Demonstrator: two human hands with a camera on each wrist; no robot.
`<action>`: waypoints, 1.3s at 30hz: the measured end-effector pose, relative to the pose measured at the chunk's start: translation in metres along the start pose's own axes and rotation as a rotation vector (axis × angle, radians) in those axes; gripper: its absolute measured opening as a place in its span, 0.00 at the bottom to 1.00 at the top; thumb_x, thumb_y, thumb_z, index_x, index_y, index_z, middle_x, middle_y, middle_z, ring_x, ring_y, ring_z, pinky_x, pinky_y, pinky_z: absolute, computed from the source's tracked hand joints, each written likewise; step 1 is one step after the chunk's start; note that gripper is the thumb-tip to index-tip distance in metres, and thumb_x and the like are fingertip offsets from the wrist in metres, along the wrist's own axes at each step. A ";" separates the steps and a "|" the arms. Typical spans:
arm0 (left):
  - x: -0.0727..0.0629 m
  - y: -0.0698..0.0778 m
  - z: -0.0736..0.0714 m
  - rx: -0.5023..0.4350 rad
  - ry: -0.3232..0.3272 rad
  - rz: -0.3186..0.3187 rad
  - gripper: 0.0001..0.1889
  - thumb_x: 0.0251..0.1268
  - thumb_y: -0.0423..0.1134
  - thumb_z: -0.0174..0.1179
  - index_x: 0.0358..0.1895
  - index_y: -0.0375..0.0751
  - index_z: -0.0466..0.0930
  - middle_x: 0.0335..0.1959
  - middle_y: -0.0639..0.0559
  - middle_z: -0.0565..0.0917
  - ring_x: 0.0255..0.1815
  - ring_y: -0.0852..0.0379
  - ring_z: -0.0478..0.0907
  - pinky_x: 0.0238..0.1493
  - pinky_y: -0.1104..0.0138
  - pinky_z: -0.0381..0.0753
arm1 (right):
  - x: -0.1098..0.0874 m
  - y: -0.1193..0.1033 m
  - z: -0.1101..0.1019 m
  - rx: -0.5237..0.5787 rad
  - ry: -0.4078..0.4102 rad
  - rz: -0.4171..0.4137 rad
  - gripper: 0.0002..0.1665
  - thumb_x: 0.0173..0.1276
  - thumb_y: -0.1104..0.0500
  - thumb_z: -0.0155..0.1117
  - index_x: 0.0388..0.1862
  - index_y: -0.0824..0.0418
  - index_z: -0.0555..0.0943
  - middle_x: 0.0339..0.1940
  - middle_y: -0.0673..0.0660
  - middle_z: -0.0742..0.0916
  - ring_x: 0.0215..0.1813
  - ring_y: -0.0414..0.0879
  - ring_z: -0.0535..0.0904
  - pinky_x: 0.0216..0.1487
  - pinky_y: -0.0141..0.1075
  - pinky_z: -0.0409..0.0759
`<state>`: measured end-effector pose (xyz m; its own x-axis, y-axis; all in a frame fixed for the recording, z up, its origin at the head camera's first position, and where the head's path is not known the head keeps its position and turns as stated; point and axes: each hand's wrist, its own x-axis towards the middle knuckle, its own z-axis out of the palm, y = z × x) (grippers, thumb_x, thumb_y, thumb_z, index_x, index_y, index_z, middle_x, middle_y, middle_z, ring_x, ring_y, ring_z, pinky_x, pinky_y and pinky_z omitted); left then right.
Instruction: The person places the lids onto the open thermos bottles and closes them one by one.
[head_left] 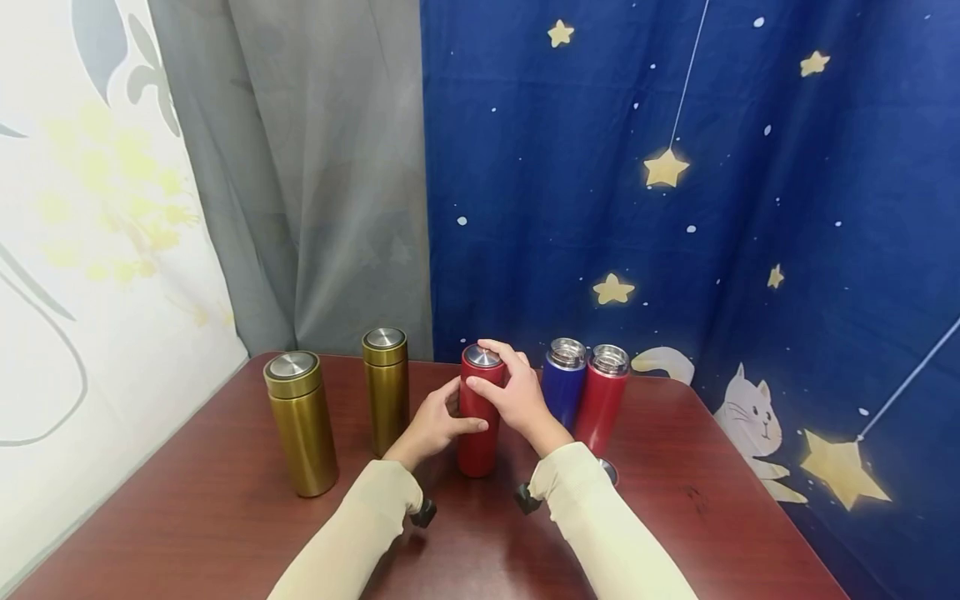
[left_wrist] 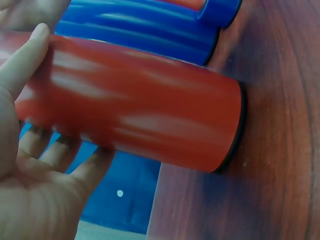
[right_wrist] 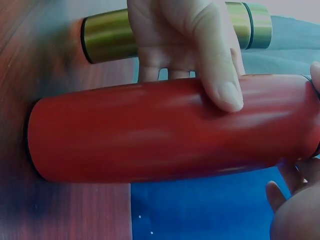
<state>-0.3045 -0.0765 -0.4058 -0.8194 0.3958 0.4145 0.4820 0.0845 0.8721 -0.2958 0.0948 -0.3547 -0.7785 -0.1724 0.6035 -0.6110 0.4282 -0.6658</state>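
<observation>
a tall red cylindrical flask with a silver-topped cap [head_left: 478,454] stands upright on the glossy reddish-brown wooden bench [head_left: 472,567], in front of the person and between both hands. the left hand [head_left: 433,427] grips its body, the thumb across the near side and the other fingers curled round the far side. the right hand [head_left: 519,398] holds it at the top, fingers curled over the cap's rim and thumb pressed against the front. just to the right stand a blue cylindrical flask [head_left: 561,393] and a second red cylindrical flask [head_left: 602,408], side by side, both uncapped with bare silvery mouths. a round cap with a shiny top [head_left: 611,472] lies near their bases, partly hidden by the right cream sleeve [head_left: 600,529]. to the left, well apart from each other, two capped gold metallic flasks [head_left: 306,437] stand upright, one nearer the person.
</observation>
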 end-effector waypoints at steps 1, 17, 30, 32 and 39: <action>0.000 0.000 0.001 0.007 0.012 0.008 0.38 0.55 0.31 0.71 0.69 0.34 0.64 0.56 0.38 0.80 0.55 0.43 0.79 0.56 0.53 0.77 | 0.000 0.000 0.000 -0.009 0.011 0.002 0.34 0.58 0.52 0.74 0.64 0.46 0.75 0.48 0.56 0.80 0.52 0.49 0.73 0.47 0.43 0.81; 0.001 -0.013 0.023 0.243 0.313 0.016 0.39 0.48 0.48 0.77 0.66 0.47 0.71 0.51 0.49 0.83 0.48 0.53 0.82 0.49 0.58 0.82 | 0.003 0.002 0.013 -0.147 0.140 -0.003 0.33 0.57 0.50 0.74 0.62 0.48 0.77 0.47 0.58 0.79 0.50 0.49 0.71 0.45 0.45 0.79; 0.009 -0.015 0.026 0.328 0.432 0.058 0.43 0.49 0.44 0.76 0.70 0.41 0.66 0.53 0.42 0.83 0.50 0.45 0.82 0.53 0.53 0.79 | 0.016 -0.001 0.015 -0.180 0.146 0.040 0.35 0.58 0.48 0.73 0.65 0.49 0.75 0.50 0.60 0.81 0.52 0.54 0.70 0.49 0.49 0.75; 0.009 -0.014 0.025 0.321 0.436 0.030 0.42 0.49 0.44 0.77 0.69 0.42 0.67 0.53 0.43 0.82 0.50 0.46 0.81 0.53 0.52 0.79 | 0.017 -0.003 0.014 -0.183 0.106 0.059 0.37 0.59 0.47 0.71 0.68 0.48 0.72 0.53 0.61 0.81 0.54 0.54 0.70 0.51 0.50 0.75; 0.009 -0.013 0.025 0.327 0.426 -0.054 0.44 0.48 0.46 0.76 0.70 0.42 0.65 0.57 0.43 0.79 0.54 0.46 0.78 0.56 0.51 0.77 | 0.006 -0.002 0.004 -0.158 0.025 0.070 0.47 0.61 0.45 0.69 0.76 0.51 0.61 0.69 0.59 0.74 0.67 0.56 0.65 0.62 0.55 0.70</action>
<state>-0.3099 -0.0508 -0.4197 -0.8665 -0.0170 0.4990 0.4511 0.4016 0.7970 -0.2995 0.0895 -0.3513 -0.8133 -0.1165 0.5701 -0.5240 0.5728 -0.6304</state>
